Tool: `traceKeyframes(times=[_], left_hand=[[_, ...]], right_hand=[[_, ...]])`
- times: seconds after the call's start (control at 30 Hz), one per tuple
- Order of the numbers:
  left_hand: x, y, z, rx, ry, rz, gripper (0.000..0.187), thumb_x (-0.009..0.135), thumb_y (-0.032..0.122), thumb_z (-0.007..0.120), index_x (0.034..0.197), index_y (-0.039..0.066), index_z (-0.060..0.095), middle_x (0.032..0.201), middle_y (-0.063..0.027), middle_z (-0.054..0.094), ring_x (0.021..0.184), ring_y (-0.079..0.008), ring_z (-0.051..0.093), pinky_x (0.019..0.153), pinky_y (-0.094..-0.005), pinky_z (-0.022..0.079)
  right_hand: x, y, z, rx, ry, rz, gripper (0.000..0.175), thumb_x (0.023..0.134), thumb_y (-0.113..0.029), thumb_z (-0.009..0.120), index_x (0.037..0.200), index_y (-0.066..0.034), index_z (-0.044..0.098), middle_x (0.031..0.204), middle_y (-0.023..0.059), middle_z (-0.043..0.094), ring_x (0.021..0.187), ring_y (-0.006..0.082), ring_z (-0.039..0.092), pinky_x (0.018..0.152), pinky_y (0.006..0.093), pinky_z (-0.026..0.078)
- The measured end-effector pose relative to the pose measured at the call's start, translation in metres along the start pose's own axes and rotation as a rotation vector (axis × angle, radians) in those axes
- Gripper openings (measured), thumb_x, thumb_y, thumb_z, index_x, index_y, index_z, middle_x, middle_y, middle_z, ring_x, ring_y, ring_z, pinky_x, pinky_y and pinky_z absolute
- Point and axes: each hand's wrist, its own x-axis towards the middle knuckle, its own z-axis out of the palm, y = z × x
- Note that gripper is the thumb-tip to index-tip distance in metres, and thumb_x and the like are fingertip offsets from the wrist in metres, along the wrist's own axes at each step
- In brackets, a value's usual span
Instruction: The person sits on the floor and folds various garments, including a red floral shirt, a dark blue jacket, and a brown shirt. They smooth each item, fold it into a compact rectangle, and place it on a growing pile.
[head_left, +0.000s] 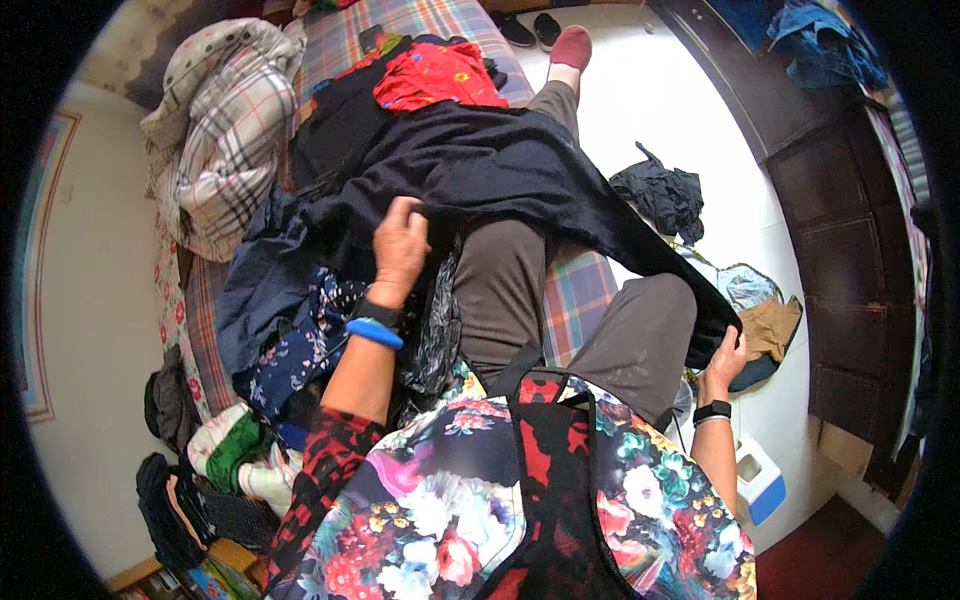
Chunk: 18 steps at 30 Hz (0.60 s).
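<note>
A large black garment (480, 161) is spread across the bed and over one of my legs. One long narrow part of it, perhaps a leg or sleeve, stretches down to the right. At that end, my right hand (726, 360) grips the cloth beside my knee. My left hand (401, 244), slightly blurred, has curled fingers at the garment's near edge. Whether they pinch the fabric is unclear. Below the left hand lie a dark floral cloth (300, 352) and a crinkled black plastic bag (435, 330).
Red floral cloth (442, 75) tops a clothes pile on the plaid-covered bed (577, 300). A checked blanket (232, 150) is bunched at left. On the floor lie a black bundle (664, 191), a brown cloth (772, 330) and a blue-and-white plastic object (759, 480). Dark cabinets (840, 262) line the right.
</note>
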Motion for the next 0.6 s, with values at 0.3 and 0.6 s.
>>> traceKeyframes(times=[0.3,0.6], left_hand=[[0.134,0.109,-0.149,0.031,0.27,0.438,0.027,0.104,0.012,0.045,0.124,0.004,0.062,0.108,-0.007,0.067,0.095,-0.0173,0.061,0.089,-0.0311,0.051],[0.146,0.165,-0.332,0.311,0.729,0.698,0.029,0.103,0.013,0.048,0.125,-0.002,0.06,0.117,-0.0181,0.067,0.107,-0.029,0.064,0.1,-0.0409,0.051]], right_hand=[[0.07,-0.058,0.025,0.213,0.007,-0.175,0.034,0.104,-0.027,0.054,0.101,0.0051,0.064,0.093,0.0057,0.065,0.086,0.0162,0.054,0.08,0.0334,0.046],[0.066,-0.225,0.066,0.467,0.025,-0.422,0.04,0.108,-0.023,0.052,0.133,0.0072,0.06,0.131,0.0132,0.067,0.112,0.0224,0.061,0.104,0.0337,0.045]])
